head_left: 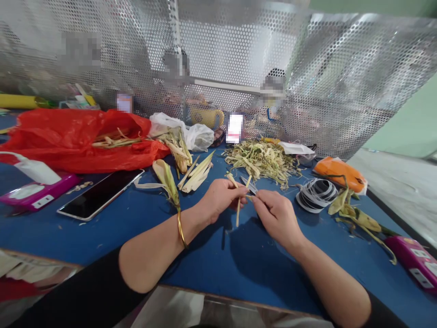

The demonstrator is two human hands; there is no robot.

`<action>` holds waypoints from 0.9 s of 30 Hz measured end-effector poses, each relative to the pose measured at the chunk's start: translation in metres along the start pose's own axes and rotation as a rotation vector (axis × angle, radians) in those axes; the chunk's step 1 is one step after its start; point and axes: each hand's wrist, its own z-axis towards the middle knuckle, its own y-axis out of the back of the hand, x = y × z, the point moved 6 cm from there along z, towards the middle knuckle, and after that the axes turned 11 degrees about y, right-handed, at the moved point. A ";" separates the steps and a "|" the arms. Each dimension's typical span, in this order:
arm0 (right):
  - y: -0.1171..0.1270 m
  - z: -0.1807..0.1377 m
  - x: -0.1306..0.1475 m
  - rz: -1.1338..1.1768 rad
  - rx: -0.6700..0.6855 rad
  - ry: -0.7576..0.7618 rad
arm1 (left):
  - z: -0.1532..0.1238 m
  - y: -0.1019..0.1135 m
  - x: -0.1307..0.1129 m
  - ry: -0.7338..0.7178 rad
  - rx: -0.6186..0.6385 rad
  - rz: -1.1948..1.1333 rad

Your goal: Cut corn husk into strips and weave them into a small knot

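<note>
My left hand (219, 199) pinches a thin, pale strip of dry husk (238, 213) between thumb and fingers; the strip slants across in front of my fingertips, its lower end hanging free over the near middle of the blue table (205, 269). Another short husk piece (231, 178) pokes out on the far side of the same grip. My right hand (277, 213) is clenched around a metal blade (251, 186) that reaches left towards the strip; my fingers cover its handle, so I cannot tell what kind of tool it is. The 2 hands are close together, and a gold bangle (180, 230) circles my left wrist.

Far of my hands lies a heap of shredded husk (264, 161). To the left are some flat husk leaves (198, 174), 1 cupped husk (166, 178), a smartphone (102, 193) with a dark screen and a magenta power strip (56, 190). A red plastic bag (68, 136) with dry stalks at its mouth sits farther back. To the right I have a coil of clear cord (316, 193), an orange packet (339, 174) and limp husks (363, 219). A perforated metal screen (232, 50) stands along the far side.
</note>
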 end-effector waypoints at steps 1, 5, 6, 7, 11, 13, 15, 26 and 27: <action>0.001 0.000 -0.002 0.030 -0.012 -0.023 | 0.000 0.000 0.000 0.007 0.027 0.005; 0.004 -0.002 -0.013 0.217 -0.061 -0.174 | -0.001 -0.001 -0.001 0.055 0.158 -0.055; 0.004 -0.002 -0.015 0.286 -0.072 -0.213 | 0.000 -0.002 -0.001 0.072 0.200 -0.072; 0.003 -0.002 -0.015 0.357 -0.072 -0.237 | 0.000 -0.003 -0.001 0.092 0.243 -0.084; 0.001 0.000 -0.010 0.495 -0.017 -0.185 | 0.005 -0.001 -0.001 0.091 0.245 -0.066; -0.001 -0.001 -0.015 0.473 -0.012 -0.214 | 0.007 0.003 -0.003 0.030 0.144 -0.038; -0.002 -0.003 -0.027 0.474 -0.049 -0.323 | 0.006 0.003 -0.002 -0.002 0.090 -0.009; -0.021 -0.015 -0.046 0.914 -0.189 -0.647 | -0.003 -0.012 0.009 0.053 0.170 0.096; -0.021 -0.014 -0.045 0.931 -0.192 -0.626 | -0.003 -0.013 0.010 0.049 0.175 0.103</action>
